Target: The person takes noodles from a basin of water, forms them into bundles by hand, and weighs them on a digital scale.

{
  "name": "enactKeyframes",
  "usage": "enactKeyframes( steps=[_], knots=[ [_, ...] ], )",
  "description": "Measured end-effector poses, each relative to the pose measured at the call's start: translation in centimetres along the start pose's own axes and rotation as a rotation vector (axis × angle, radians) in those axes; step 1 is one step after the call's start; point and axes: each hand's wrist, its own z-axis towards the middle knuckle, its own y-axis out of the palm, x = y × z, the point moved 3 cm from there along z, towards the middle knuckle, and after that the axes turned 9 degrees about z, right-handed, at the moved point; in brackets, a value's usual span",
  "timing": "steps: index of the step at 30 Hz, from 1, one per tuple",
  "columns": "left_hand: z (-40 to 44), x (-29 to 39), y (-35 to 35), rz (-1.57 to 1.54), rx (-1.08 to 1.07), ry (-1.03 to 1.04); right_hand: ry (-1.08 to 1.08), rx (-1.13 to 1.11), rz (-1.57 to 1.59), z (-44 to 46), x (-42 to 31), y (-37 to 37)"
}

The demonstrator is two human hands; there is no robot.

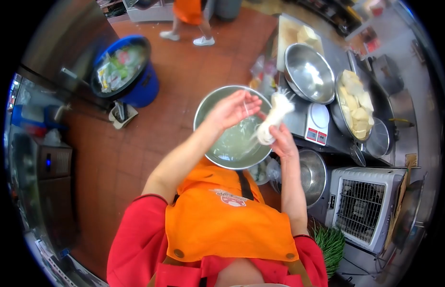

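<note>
A white bundle of dry-looking thin noodles (279, 112), frayed at its upper end, is gripped near its lower end by my right hand (282, 140). My left hand (234, 110) is raised to its left with the fingers curled together, pinching a thin white strand (246, 108). Both hands are above a large round metal basin (201, 111) holding cloudy liquid. Some loose pale strands trail from the bundle towards the basin. What the strand in my left hand is exactly, I cannot make out.
On the right counter stand a shiny steel bowl (308, 71), a white scale (318, 122) and a bowl of pale yellow chunks (355, 103). A blue bin (145, 86) of scraps stands left. A grey heater-like unit (361, 203) is lower right. Another person's legs (203, 33) show beyond.
</note>
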Motion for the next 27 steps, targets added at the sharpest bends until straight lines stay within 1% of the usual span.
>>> enactKeyframes(
  steps=[2, 3, 5, 6, 7, 10, 11, 13, 14, 16, 17, 18, 21, 23, 24, 25, 26, 27],
  knots=[
    [0.1, -1.0, 0.4, -0.078, 0.063, 0.026, 0.019, 0.038, 0.029, 0.9, 2.9, -1.8],
    [0.2, -1.1, 0.5, -0.114, 0.093, 0.042, 0.042, 0.004, 0.056, 1.1, 3.5, -1.7],
    [0.4, -0.8, -0.2, -0.090, 0.077, 0.097, 0.093, -0.064, 0.109, 1.0, 4.5, -1.4],
    [0.5, -0.6, -0.8, -0.080, 0.068, 0.126, 0.109, -0.055, 0.095, 0.7, 4.7, -1.6],
    [0.5, -0.2, -1.5, -0.118, 0.009, 0.148, 0.127, -0.044, 0.080, 0.2, 4.7, -2.1],
    [-0.6, 0.6, -4.1, -0.077, 0.131, 0.181, 0.141, 0.011, 0.022, -1.0, 3.6, -2.8],
    [-1.2, 0.5, -4.6, -0.066, 0.169, 0.157, 0.145, 0.032, -0.001, -1.2, 3.1, -3.2],
    [-2.6, -1.0, -6.7, 0.099, 0.186, 0.042, 0.126, 0.091, -0.069, -1.3, 2.2, -3.8],
    [-3.2, -1.7, -7.3, 0.185, 0.182, -0.017, 0.151, 0.114, -0.127, -1.3, 1.7, -3.7],
    [-5.3, -2.8, -7.6, 0.678, 0.209, -0.288, 0.180, 0.172, -0.245, -1.0, 0.6, -3.0],
    [-5.4, -3.0, -8.7, 1.127, 0.180, -0.468, 0.161, 0.115, -0.333, -0.9, 0.2, -3.0],
    [-5.1, -3.2, -9.7, 1.581, 0.151, -0.629, 0.179, 0.147, -0.408, -0.8, -0.2, -2.5],
    [-4.0, -1.5, -6.9, 1.580, 0.193, -0.217, 0.221, 0.109, -0.469, -1.1, -1.0, -0.9],
    [-2.2, -3.4, -6.1, 1.098, 0.139, -0.086, 0.268, 0.081, -0.483, -1.0, -0.6, -0.1],
    [-0.9, -4.4, -5.9, 0.855, 0.108, -0.024, 0.278, 0.067, -0.540, -0.8, -0.5, 0.1],
    [0.0, -5.7, -6.2, 0.713, 0.048, -0.133, 0.242, 0.046, -0.535, -0.7, -0.7, 0.7],
    [0.5, -7.1, -6.6, 0.496, 0.009, -0.191, 0.207, 0.023, -0.528, -0.7, -1.0, 1.2],
    [0.2, -7.8, -5.0, 0.435, 0.076, -0.229, 0.200, 0.009, -0.547, -0.4, -1.4, 0.9]
  ],
)
